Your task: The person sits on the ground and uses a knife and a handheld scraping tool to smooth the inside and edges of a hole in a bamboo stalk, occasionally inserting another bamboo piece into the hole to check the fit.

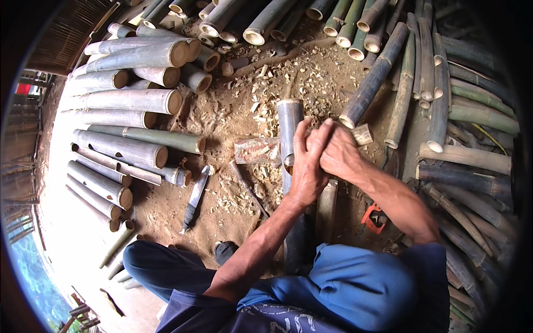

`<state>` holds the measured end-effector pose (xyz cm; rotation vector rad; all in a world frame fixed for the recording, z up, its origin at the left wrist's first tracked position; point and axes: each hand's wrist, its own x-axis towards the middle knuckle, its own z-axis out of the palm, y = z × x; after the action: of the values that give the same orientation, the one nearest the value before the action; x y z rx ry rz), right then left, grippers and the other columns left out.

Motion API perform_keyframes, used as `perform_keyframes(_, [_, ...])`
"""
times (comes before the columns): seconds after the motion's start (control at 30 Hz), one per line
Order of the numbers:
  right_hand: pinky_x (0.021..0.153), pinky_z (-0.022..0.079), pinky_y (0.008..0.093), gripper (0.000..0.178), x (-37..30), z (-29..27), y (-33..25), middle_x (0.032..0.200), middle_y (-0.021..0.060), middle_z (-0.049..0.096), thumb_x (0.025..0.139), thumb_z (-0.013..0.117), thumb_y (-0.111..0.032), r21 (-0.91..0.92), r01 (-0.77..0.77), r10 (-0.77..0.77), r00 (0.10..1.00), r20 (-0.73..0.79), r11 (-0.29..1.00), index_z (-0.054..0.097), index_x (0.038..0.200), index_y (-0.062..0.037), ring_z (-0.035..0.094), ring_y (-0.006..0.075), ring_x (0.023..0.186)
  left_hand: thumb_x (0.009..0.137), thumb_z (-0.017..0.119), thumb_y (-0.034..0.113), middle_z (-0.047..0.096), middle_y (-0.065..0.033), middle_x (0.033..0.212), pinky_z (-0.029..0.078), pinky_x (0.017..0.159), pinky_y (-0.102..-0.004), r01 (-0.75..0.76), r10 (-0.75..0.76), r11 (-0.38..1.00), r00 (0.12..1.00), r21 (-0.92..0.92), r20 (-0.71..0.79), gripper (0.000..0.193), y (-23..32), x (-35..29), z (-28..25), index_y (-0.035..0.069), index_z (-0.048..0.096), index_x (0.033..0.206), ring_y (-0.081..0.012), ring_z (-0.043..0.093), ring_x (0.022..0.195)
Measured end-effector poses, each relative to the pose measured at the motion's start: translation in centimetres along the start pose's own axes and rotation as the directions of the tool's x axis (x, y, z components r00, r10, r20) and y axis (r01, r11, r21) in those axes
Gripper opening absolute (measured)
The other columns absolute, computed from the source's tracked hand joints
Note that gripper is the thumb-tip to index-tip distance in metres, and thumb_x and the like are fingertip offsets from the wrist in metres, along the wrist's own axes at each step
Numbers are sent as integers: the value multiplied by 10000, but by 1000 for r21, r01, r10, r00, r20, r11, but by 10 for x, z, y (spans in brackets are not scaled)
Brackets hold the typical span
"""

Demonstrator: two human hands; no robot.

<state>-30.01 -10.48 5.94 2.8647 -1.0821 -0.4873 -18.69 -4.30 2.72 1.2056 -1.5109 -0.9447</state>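
Note:
A dark bamboo tube lies lengthwise before me, its near part running toward my lap. It crosses over a short wooden block. My left hand is closed at the tube's right side. My right hand is closed against it, the fingers of both pressed together. Whatever they grip is hidden beneath the fingers. Beside the left hand, a small dark opening or edge shows on the tube; I cannot tell which. Left of the tube lie a knife with a black-wrapped handle and a thin stick.
Cut bamboo tubes lie in rows at the left; more bamboo poles fill the back and right. Pale wood chips litter the brown ground. An orange-handled tool lies below my right forearm. My bent knees frame the near side.

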Motion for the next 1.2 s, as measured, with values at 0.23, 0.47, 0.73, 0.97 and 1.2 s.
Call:
perform_keyframes(0.23, [726,509,376,131,25,7,-2,848,13,741,788,712,-198,-129,84,-68,990,125,988,782,877,-132,686,169,848,770,787,46,353,-237,1526,322,1202,-515,13,-20,998,990,-57,-141,923,-6,0,-5,50,336,1575,-424,332,1450])
perform_keyframes(0.47, [667,511,482,285,-85,-36,14,697,229,646,818,747,-275,534,-434,243,887,392,726,699,790,5,673,396,695,677,714,7,364,-193,1544,462,1109,-643,188,-162,974,968,-125,191,940,-11,33,-77,164,377,1541,-403,403,1424])
perform_keyframes(0.73, [816,512,489,385,-174,-31,13,941,274,677,867,668,-221,565,-580,394,814,427,587,594,1172,2,676,449,918,809,682,36,591,-235,1379,520,1072,-500,226,-234,965,971,-132,-49,557,-44,26,-124,11,595,1359,-355,590,1268])
perform_keyframes(0.97, [1049,475,422,500,-184,21,-18,1230,262,657,893,689,-213,722,-592,702,680,210,358,568,1302,48,641,383,1168,909,679,79,670,-195,1270,580,861,-357,343,-517,833,763,-435,-388,400,-28,-49,-176,3,642,1300,-253,677,1078])
perform_keyframes(1.2, [727,505,430,325,-208,103,-81,786,149,651,805,811,-236,624,-745,819,499,282,238,629,921,7,636,266,756,927,616,105,710,-91,1010,571,705,-341,441,-787,548,561,-711,-258,319,-70,-110,-195,22,647,1234,-183,666,847])
